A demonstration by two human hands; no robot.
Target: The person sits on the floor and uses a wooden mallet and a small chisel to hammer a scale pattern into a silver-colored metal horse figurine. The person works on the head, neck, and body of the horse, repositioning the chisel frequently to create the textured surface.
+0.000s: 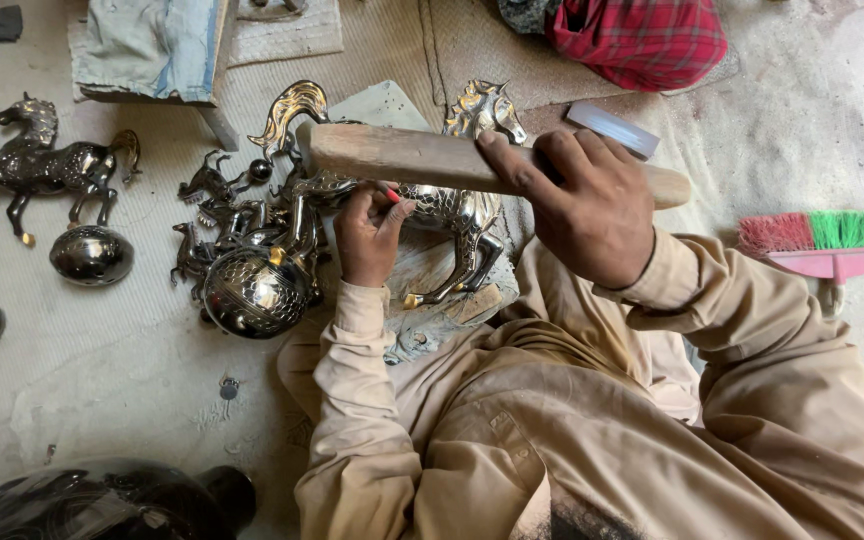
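A shiny metal horse figure (457, 205) lies on its side on a worn block (442, 285) in front of me. My right hand (592, 205) grips a thick wooden stick (402, 158) held level above the horse. My left hand (370, 235) is closed around a small tool with a red tip, pressed against the horse's body. The tool itself is mostly hidden by my fingers.
A pile of small metal animal parts and a patterned metal ball (252, 290) lies left of the block. Another horse figure (42, 160) and a metal egg (92, 255) sit farther left. A pink brush (832, 245) is at right, red checked cloth (642, 35) behind.
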